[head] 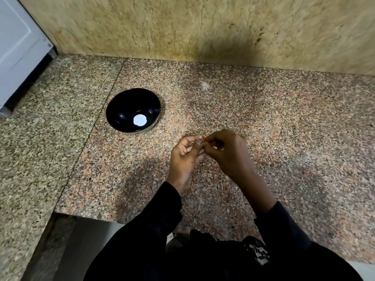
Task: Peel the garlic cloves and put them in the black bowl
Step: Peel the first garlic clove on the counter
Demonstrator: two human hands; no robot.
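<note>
A black bowl (129, 106) stands on the speckled granite counter (284, 122), left of my hands, with a white round patch (139, 120) in its bottom. My left hand (185, 159) and my right hand (229, 153) meet above the counter, a little right of the bowl. Between their fingertips they pinch a small pale garlic clove (201, 137), mostly hidden by the fingers. Both wrists wear black sleeves.
A beige stone wall (203, 27) rises behind the counter. A white appliance or cabinet (18, 47) stands at the far left. The counter's front edge has a step at the lower left, where a darker seam runs diagonally.
</note>
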